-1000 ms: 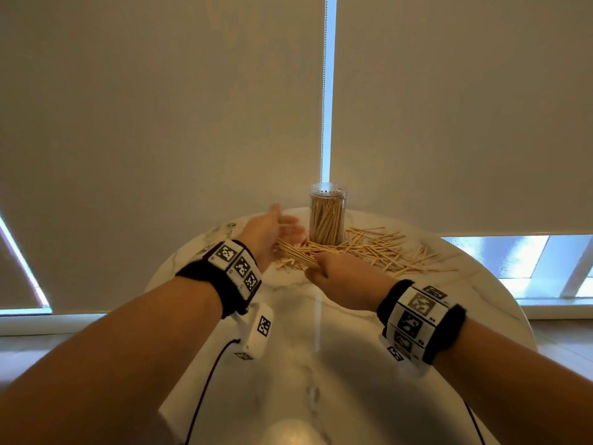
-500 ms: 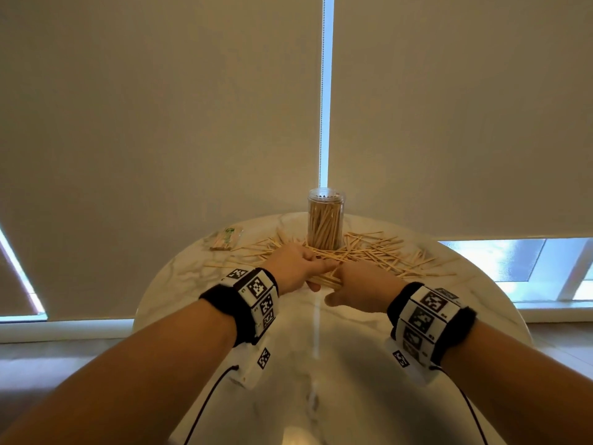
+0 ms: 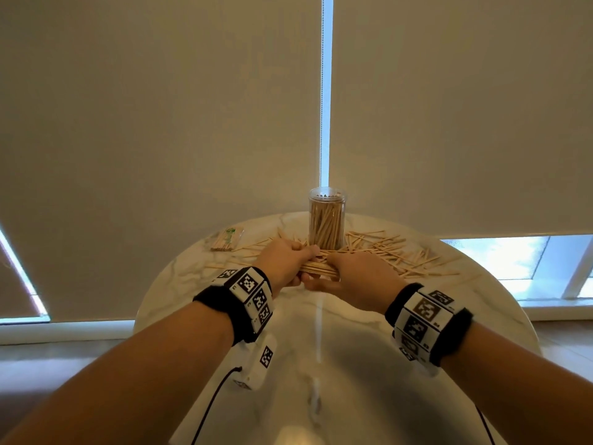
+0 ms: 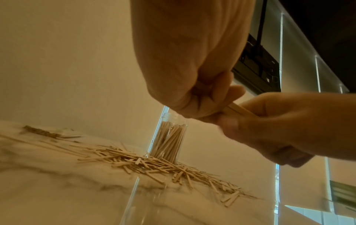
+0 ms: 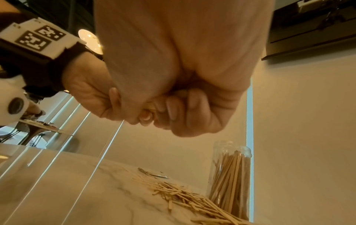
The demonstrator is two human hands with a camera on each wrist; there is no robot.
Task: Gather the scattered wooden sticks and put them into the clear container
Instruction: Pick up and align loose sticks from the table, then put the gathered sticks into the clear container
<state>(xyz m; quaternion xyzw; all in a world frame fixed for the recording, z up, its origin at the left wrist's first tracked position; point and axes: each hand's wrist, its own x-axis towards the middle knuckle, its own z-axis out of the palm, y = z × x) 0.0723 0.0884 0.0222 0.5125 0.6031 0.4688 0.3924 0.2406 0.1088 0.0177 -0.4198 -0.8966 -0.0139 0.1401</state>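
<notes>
A clear container (image 3: 326, 220) stands upright at the far side of the round marble table (image 3: 321, 348), well filled with wooden sticks. Loose wooden sticks (image 3: 394, 252) lie scattered around its base on both sides. Just in front of the container, a bundle of sticks (image 3: 317, 268) is held level above the table. My left hand (image 3: 288, 263) grips its left end with curled fingers, and my right hand (image 3: 356, 277) grips its right end. In the left wrist view the bundle (image 4: 238, 110) passes from my left hand (image 4: 196, 94) into my right hand (image 4: 279, 126). The container (image 5: 230, 178) shows low in the right wrist view.
A small wrapped packet of sticks (image 3: 227, 240) lies at the table's far left. Beige roller blinds (image 3: 160, 123) hang close behind the table. A black cable (image 3: 211, 406) runs from my left wrist camera over the near part of the table.
My left hand came down from beside the container and joined my right hand; both closed round a bundle of sticks and lifted it slightly in front of the container.
</notes>
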